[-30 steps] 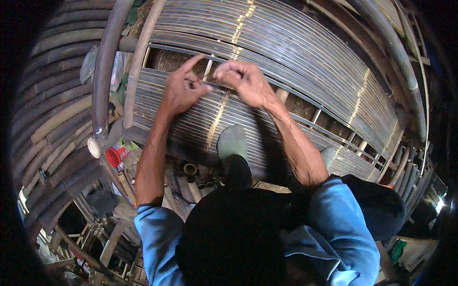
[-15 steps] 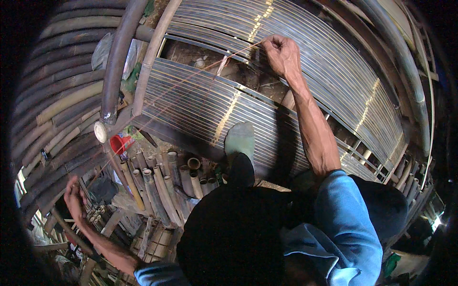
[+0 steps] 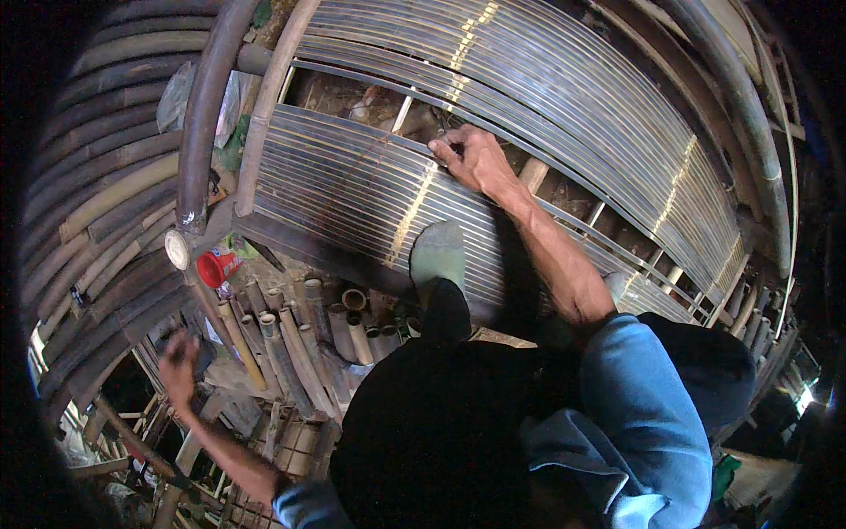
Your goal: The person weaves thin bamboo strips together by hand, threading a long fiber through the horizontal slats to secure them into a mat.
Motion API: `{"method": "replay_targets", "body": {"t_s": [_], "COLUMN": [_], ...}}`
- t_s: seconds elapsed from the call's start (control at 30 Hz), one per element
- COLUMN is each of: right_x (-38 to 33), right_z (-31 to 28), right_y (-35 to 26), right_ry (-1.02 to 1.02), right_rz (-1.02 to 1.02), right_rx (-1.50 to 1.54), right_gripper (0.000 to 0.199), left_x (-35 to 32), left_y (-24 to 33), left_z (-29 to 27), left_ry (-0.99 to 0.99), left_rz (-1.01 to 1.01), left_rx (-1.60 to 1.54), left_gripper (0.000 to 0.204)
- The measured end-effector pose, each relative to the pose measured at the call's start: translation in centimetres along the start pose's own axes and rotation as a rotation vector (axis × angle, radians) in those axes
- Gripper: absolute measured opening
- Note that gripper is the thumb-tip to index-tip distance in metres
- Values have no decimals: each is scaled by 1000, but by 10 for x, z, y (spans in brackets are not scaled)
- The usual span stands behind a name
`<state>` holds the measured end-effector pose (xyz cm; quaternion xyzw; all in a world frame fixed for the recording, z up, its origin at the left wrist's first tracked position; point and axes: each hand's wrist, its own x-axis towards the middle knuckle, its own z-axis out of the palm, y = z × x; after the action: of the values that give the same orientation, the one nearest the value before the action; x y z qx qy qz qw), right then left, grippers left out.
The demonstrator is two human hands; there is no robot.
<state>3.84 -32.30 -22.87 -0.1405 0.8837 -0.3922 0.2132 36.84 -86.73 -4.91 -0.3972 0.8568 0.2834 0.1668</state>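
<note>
My right hand rests on the upper edge of a curved mat of thin bamboo slats, fingertips pinched at the gap between two slat panels. A faint thin cord curves down-left across the slats from there. My left hand is stretched far out to the lower left, blurred, with its fingers curled; what it holds cannot be made out. My green boot stands on the slats below the right hand.
A second slat panel arches above the gap. A thick dark pole runs down the left side. Cut bamboo tubes and a red cup lie below the structure.
Both hands were together on the slats a second ago. The left hand swung far out to the lower left; the right hand has come back down onto the slat edge.
</note>
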Motion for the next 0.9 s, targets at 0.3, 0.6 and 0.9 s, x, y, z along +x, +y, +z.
{"method": "replay_targets", "body": {"t_s": [0.3,0.6,0.9], "right_x": [0,8,5], "right_z": [23,33,28], "right_y": [9,30,26], "right_ry": [-135,-142,-107], "right_rz": [134,287,283], "right_rx": [247,433,413], "right_gripper": [44,47,41], "left_x": [68,68,42], "left_y": [274,284,194], "left_z": [271,335,228], "left_ry": [486,373,-141], "left_rz": [828,616,97], "left_rx": [-42,-168,-384], "left_gripper": [31,15,41]}}
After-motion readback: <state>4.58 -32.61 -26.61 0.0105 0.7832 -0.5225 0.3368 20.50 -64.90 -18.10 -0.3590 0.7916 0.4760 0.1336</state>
